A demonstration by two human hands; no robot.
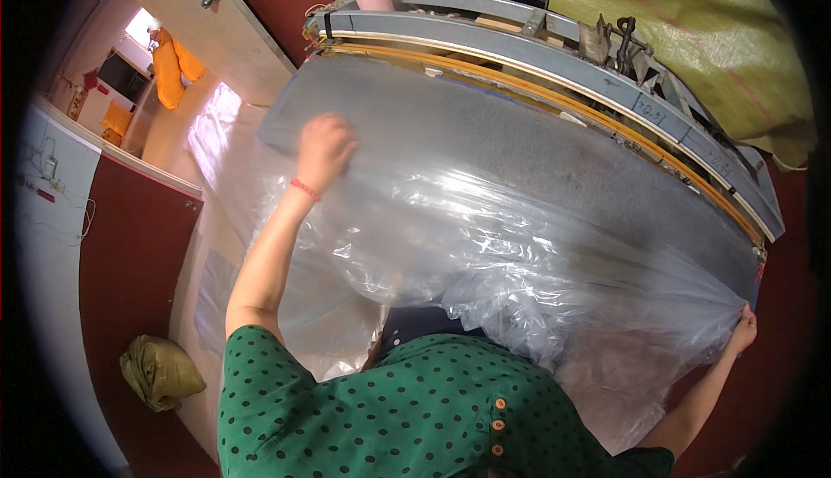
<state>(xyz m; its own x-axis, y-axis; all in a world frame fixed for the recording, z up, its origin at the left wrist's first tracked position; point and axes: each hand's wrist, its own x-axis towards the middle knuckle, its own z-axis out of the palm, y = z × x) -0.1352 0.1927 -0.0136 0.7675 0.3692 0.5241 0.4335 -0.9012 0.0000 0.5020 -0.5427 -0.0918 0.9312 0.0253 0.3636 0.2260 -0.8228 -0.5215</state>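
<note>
The green dotted shirt [389, 417] of the person lies nearest the camera, and just beyond it a clear plastic sheet [485, 227] spreads over the grey tabletop [415, 101], its near side hanging in crumpled folds against the person's front. The sheet looks thin and should be very light and limp, with no stiffness of its own, so it probably creases at any slack and follows only where it is pulled. Its glossy surface suggests it will slide easily through the fingers and may cling to itself; a sharp tug at one point could stretch or tear it. The edges and corners seem the best places to take hold, with a little film gathered between thumb and fingers. The right hand [744, 329] does this at the table's right end, pinching the sheet so that creases fan out from it. The left hand [325, 145], well apart from the right, is curled above the left part of the table; it is blurred, and I cannot tell whether it grips the film. Along the far side runs an orange strip [537, 88], with a metal frame [554, 36] behind it.
</note>
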